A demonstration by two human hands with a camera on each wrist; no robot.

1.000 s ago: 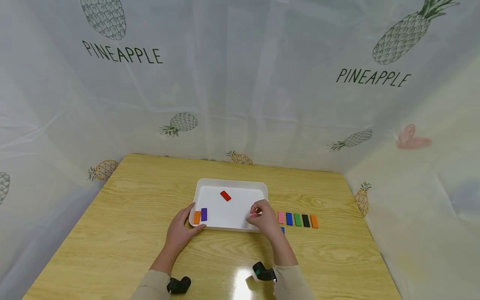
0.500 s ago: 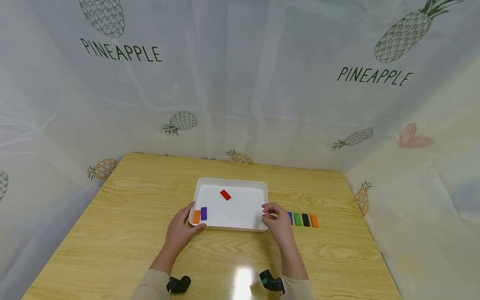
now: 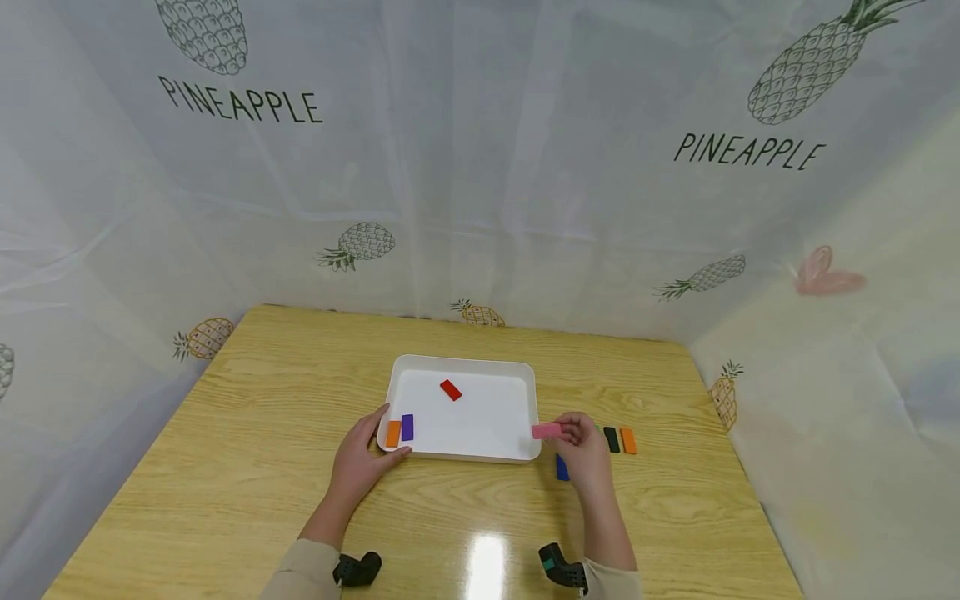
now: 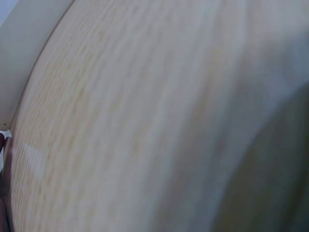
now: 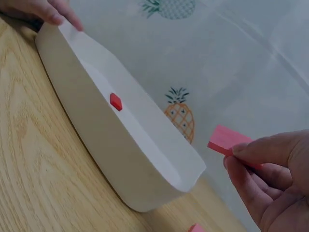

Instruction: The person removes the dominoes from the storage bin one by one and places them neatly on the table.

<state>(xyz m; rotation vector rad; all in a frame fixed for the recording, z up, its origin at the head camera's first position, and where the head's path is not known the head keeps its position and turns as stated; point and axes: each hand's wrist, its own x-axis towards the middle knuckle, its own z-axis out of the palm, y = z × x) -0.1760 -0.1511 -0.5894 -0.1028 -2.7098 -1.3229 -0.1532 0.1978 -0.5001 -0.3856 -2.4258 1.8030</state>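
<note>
My right hand pinches a pink rectangular block between thumb and fingers, at the right rim of the white tray. In the right wrist view the pink block is held up, apart from the tray. At the tray's near left corner, my left hand holds the wall, its thumb along the front side. Inside the tray lie an orange block, a purple block and a tilted red block. The left wrist view shows mostly blurred tabletop.
Right of the tray are a black block, an orange block, a partly hidden green block and a blue block nearer me. Another pink block peeks in at the right wrist view's bottom. A pineapple-print curtain borders the wooden table.
My right hand has moved right with the pink block, from over the tray to beside its right rim, and the block now shows more fully. My left hand has stayed in place.
</note>
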